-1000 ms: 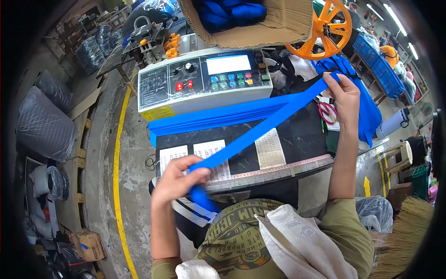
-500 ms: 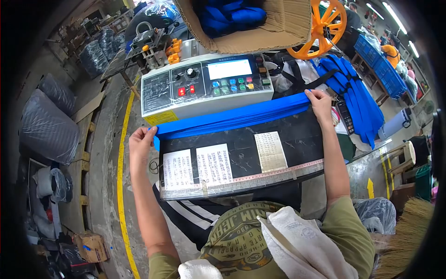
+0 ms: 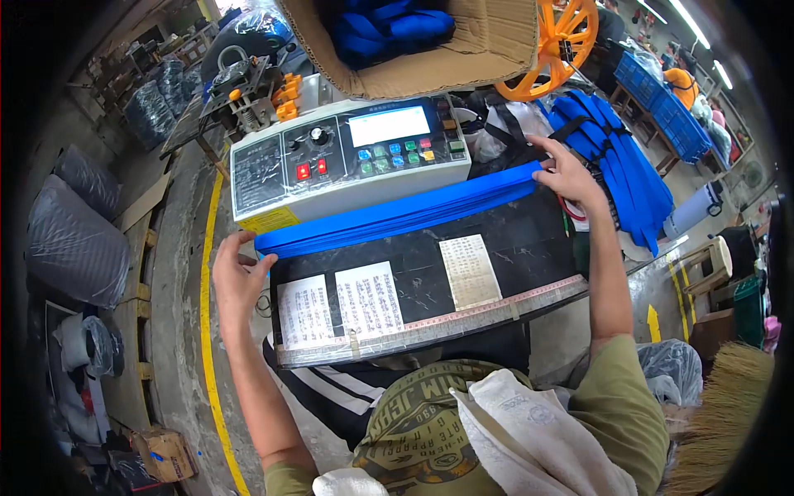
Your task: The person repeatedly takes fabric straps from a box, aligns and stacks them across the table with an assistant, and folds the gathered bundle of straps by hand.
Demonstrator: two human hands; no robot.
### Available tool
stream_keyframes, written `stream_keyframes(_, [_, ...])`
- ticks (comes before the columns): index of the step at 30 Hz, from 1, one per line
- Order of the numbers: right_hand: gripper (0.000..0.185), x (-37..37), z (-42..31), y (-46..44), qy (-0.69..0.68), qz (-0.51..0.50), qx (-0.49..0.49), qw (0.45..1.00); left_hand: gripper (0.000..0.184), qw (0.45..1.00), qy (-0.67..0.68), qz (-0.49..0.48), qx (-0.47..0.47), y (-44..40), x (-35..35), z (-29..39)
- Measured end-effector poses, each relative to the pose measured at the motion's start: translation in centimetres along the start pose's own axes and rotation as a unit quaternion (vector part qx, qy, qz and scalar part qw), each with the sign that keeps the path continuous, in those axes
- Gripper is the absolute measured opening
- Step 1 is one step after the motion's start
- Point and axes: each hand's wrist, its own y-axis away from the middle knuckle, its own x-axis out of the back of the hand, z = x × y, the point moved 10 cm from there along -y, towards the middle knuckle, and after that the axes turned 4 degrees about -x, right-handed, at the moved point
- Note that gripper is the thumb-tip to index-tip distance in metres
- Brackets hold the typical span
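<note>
Hands curled loosely around both ends of the blue strap stack [image 3: 397, 213], the left hand [image 3: 240, 277] at the worktop's [image 3: 413, 283] far left corner, the right hand [image 3: 568, 172] opposite, fingers parted, seemingly to square its layers before the control box [image 3: 351, 157].

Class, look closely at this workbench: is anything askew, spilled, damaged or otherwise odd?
No spill or breakage is visible. One mild oddity: on the black worktop, the rightmost sheet is yellowed beside two whiter sheets, perhaps from wear.
</note>
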Motion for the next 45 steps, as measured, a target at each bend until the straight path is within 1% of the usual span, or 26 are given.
stream_keyframes(1, [0.07, -0.7, -1.3, -0.3, 0.048, -0.069, 0.038, 0.996, 0.037, 1.0, -0.022, -0.016, -0.016, -0.2, -0.2, 0.2])
stream_keyframes(2, [0.07, -0.3, -1.8, -0.8, 0.048, -0.068, 0.038, 0.996, 0.037, 0.998, -0.045, -0.03, -0.032, -0.5, -0.4, 0.5])
stream_keyframes(3, [0.07, -1.1, -2.1, -1.3, 0.116, -0.115, 0.041, 0.986, 0.037, 0.996, -0.068, -0.044, -0.049, -0.8, -0.5, 0.7])
stream_keyframes(5, [0.07, -2.8, -2.2, -2.0, 0.25, -0.205, 0.045, 0.945, 0.034, 0.996, -0.07, -0.051, -0.038, -1.2, -0.5, 0.4])
stream_keyframes(6, [0.07, -2.8, -2.7, -2.5, 0.251, -0.203, 0.046, 0.945, 0.031, 0.995, -0.073, -0.06, -0.026, -1.3, -0.6, 0.0])
stream_keyframes(7, [0.068, -3.5, -2.2, -2.8, 0.258, -0.241, -0.003, 0.936, 0.027, 0.995, -0.076, -0.068, -0.013, -1.3, -0.6, -0.3])
stream_keyframes(9, [0.065, -4.3, -1.1, -2.9, 0.27, -0.311, -0.097, 0.906, 0.026, 0.994, -0.08, -0.069, -0.025, -1.3, -0.9, -0.8])
stream_keyframes(12, [0.061, -4.5, -1.0, -2.7, 0.262, -0.312, -0.089, 0.909, 0.025, 0.993, -0.087, -0.059, -0.055, -1.3, -0.9, -0.8])
stream_keyframes(17, [0.055, -4.4, -2.1, -2.2, 0.253, -0.306, -0.05, 0.916, 0.023, 0.996, -0.068, -0.032, -0.049, -0.7, 0.1, 0.3])
stream_keyframes(20, [0.049, -2.1, -7.7, -2.0, 0.321, -0.148, 0.058, 0.934, 0.021, 0.997, -0.058, -0.011, -0.051, 0.0, 0.9, 1.5])
stream_keyframes(21, [0.049, -1.4, -10.4, -2.1, 0.321, -0.146, 0.061, 0.934, 0.02, 0.996, -0.069, -0.004, -0.058, 0.3, 1.3, 2.3])
stream_keyframes(23, [0.04, -0.8, -18.8, -1.7, 0.178, -0.185, 0.086, 0.963, 0.019, 0.993, -0.09, 0.008, -0.075, 0.6, 1.7, 4.2])
stream_keyframes(25, [0.036, -0.5, -24.9, -3.2, 0.06, -0.166, 0.155, 0.972, 0.017, 0.995, -0.059, 0.019, -0.083, 0.9, 1.4, 6.5])
stream_keyframes(27, [0.032, -1.2, -27.7, -7.0, -0.022, -0.124, 0.163, 0.979, 0.014, 0.995, 0.003, 0.041, -0.092, 1.6, 1.0, 9.0])
stream_keyframes(28, [0.032, -1.8, -28.9, -9.4, 0.007, -0.097, 0.165, 0.981, 0.014, 0.995, 0.002, 0.042, -0.092, 2.0, 0.5, 10.1])
stream_keyframes(29, [0.032, -2.4, -29.9, -12.0, 0.035, -0.07, 0.168, 0.983, 0.012, 0.992, 0.044, 0.03, -0.114, 2.5, -0.3, 11.7])
stream_keyframes(30, [0.033, -3.4, -30.2, -14.9, 0.087, -0.028, 0.163, 0.982, 0.01, 0.987, 0.085, 0.018, -0.135, 3.0, -1.0, 13.2])
stream_keyframes(31, [0.034, -4.6, -30.2, -17.7, 0.138, 0.016, 0.158, 0.978, 0.01, 0.987, 0.084, 0.021, -0.135, 3.5, -1.5, 14.3])
stream_keyframes(33, [0.034, -7.2, -29.1, -22.3, 0.182, 0.019, 0.063, 0.981, 0.009, 0.977, 0.133, -0.013, -0.165, 4.6, -2.8, 16.6])
stream_keyframes(34, [0.034, -7.9, -29.0, -23.2, 0.181, 0.019, 0.067, 0.981, 0.009, 0.977, 0.131, -0.011, -0.165, 5.0, -2.9, 16.9])
stream_keyframes(37, [0.033, -8.6, -28.7, -24.6, 0.083, 0.045, 0.048, 0.994, 0.011, 0.972, 0.157, -0.051, -0.165, 6.1, -3.9, 17.3])
stream_keyframes(38, [0.033, -8.4, -29.4, -23.7, 0.084, 0.044, 0.05, 0.994, 0.011, 0.973, 0.157, -0.049, -0.164, 6.1, -3.7, 17.2])
stream_keyframes(40, [0.032, -6.6, -31.2, -20.5, -0.114, 0.062, 0.128, 0.983, 0.013, 0.972, 0.186, -0.009, -0.141, 5.9, -2.2, 16.9])
stream_keyframes(42, [0.032, -5.8, -33.1, -13.6, -0.248, -0.025, 0.12, 0.961, 0.014, 0.972, 0.202, 0.007, -0.123, 5.7, -1.3, 17.5])
stream_keyframes(44, [0.028, -7.4, -33.1, -6.5, -0.387, -0.108, 0.118, 0.908, 0.016, 0.957, 0.181, 0.149, -0.172, 5.1, 2.0, 20.2])
stream_keyframes(45, [0.027, -8.5, -33.2, -2.5, -0.411, -0.136, 0.093, 0.896, 0.016, 0.959, 0.183, 0.144, -0.165, 4.5, 2.0, 21.1])
